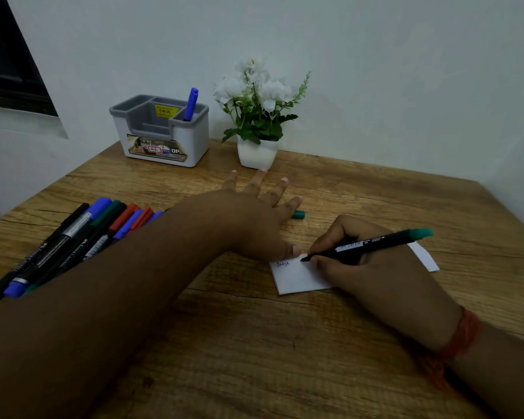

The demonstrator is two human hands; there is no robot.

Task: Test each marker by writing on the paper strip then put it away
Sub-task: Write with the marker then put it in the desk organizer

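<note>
The right hand point(366, 261) is gripping a green marker point(372, 243), its tip touching the paper point(297, 276) near the middle of the table point(254, 328). The left hand point(254, 213) is lying flat with fingers spread, its thumb pinning the paper's corner. A green cap point(298, 215) is peeking out by its fingers. More markers point(73, 237) are lying at 9 o'clock, partly behind the left arm. At 11 o'clock a holder point(161, 137) is keeping one blue marker point(191, 104). A flower pot point(257, 154) is standing at 12 o'clock by the white wall point(406, 71).
</note>
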